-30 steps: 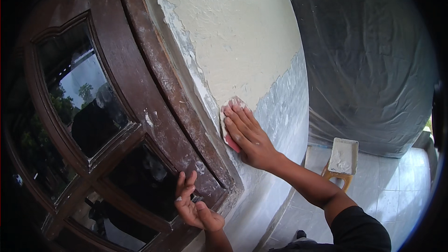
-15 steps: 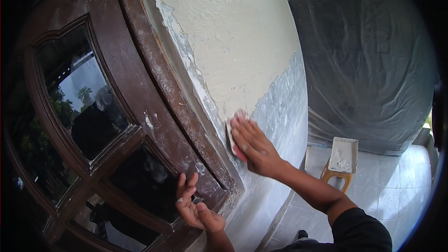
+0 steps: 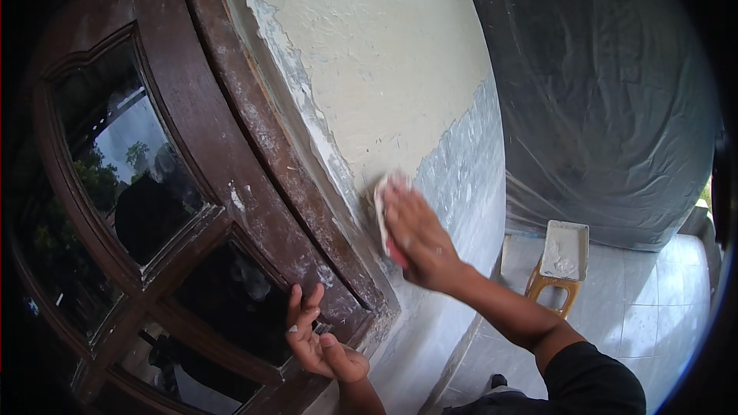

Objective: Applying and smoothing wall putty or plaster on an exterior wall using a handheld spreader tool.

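My right hand [image 3: 419,238] is closed around a putty spreader [image 3: 381,211], whose pale blade and red part show along the hand's left side. The spreader is against the wall at the lower tip of a cream putty patch [image 3: 384,69]; fingertips are blurred by motion. Bare grey, whitish wall [image 3: 469,177] borders the patch. My left hand [image 3: 327,342] hangs beside the lower part of a brown wooden door [image 3: 254,177], fingers apart and half curled, holding nothing. A pale fleck of putty sits on one of its fingers.
A putty-smeared tray [image 3: 565,250] rests on a yellow-brown stool [image 3: 552,292] at the right, on a tiled floor [image 3: 638,315]. Behind it hangs a dark plastic sheet [image 3: 592,100]. Glass panes [image 3: 131,154] fill the door at left.
My right hand and the spreader have moved slightly up and right along the wall, and the blade has turned a little. My left hand keeps its pose; the whole view has shifted slightly.
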### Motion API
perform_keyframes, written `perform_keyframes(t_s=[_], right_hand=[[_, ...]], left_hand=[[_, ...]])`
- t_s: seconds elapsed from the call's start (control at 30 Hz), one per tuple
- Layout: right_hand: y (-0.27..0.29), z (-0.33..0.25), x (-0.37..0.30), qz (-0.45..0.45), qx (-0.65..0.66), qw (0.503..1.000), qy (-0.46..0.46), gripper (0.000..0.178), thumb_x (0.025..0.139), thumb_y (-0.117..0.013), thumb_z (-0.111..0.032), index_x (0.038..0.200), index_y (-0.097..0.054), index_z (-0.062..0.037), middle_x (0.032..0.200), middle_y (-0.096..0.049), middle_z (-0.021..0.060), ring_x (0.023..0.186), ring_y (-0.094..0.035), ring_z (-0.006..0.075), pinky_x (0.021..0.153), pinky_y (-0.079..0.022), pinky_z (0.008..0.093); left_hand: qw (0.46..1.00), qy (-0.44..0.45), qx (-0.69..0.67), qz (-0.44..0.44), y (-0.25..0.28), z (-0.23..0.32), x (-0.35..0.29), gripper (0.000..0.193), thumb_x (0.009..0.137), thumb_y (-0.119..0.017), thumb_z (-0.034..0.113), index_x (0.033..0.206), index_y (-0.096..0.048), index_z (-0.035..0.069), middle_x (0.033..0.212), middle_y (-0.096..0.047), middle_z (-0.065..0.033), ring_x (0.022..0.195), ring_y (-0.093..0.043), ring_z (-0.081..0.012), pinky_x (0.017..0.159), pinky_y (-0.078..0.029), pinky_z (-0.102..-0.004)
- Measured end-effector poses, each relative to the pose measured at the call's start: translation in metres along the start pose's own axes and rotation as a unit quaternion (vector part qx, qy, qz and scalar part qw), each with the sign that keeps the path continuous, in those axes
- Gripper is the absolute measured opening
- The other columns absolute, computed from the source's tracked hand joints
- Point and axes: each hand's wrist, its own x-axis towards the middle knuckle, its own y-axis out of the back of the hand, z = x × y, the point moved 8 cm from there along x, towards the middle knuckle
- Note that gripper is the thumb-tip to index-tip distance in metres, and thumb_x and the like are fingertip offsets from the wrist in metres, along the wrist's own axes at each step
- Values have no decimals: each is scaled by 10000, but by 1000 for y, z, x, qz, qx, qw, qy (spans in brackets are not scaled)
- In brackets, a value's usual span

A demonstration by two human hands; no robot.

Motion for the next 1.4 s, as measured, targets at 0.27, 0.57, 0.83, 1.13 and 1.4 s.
perform_keyframes(t_s=[0.27, 0.57, 0.83, 1.13, 1.4], right_hand=[[-6, -1, -19, -33, -22, 999, -10, 566, 887, -663, 8, 1423, -481, 36, 1520, -464, 216, 1443, -408, 386, 1191, -293, 525], [-14, 3, -17, -36, -24, 999, 2, 534, 909, -687, -55, 1403, -506, 36, 1493, -500, 210, 1423, -443, 372, 1185, -303, 518], [-12, 5, -9, -1, -29, 999, -17, 534, 896, -718, -71, 1383, -525, 36, 1485, -511, 210, 1417, -450, 379, 1183, -306, 514], [5, 38, 10, 57, -58, 996, -37, 610, 893, -693, -21, 1455, -461, 26, 1506, -473, 243, 1426, -428, 404, 1182, -303, 531], [-3, 5, -29, 47, -32, 998, -23, 575, 892, -690, -11, 1423, -477, 41, 1506, -474, 241, 1433, -421, 401, 1181, -301, 528]], left_hand=[[1000, 12, 5, 2, 1, 0, 0, 363, 921, -399, 166, 1141, -496, -106, 1139, -632, -382, 1257, -540, -504, 1123, -349, -561], [1000, 15, 13, 0, 2, 1, 0, 357, 928, -401, 177, 1132, -504, -98, 1125, -649, -359, 1266, -532, -499, 1129, -341, -562], [999, 21, 27, -1, 0, 2, 2, 348, 937, -386, 191, 1108, -514, -84, 1130, -656, -355, 1285, -518, -483, 1153, -302, -558], [1000, 13, 16, -5, 0, 4, 0, 347, 923, -396, 178, 1110, -511, -91, 1106, -652, -364, 1288, -516, -487, 1146, -315, -556], [1000, 10, 15, 3, 3, 1, 2, 351, 912, -394, 168, 1108, -509, -99, 1107, -651, -365, 1281, -523, -490, 1134, -338, -550]])
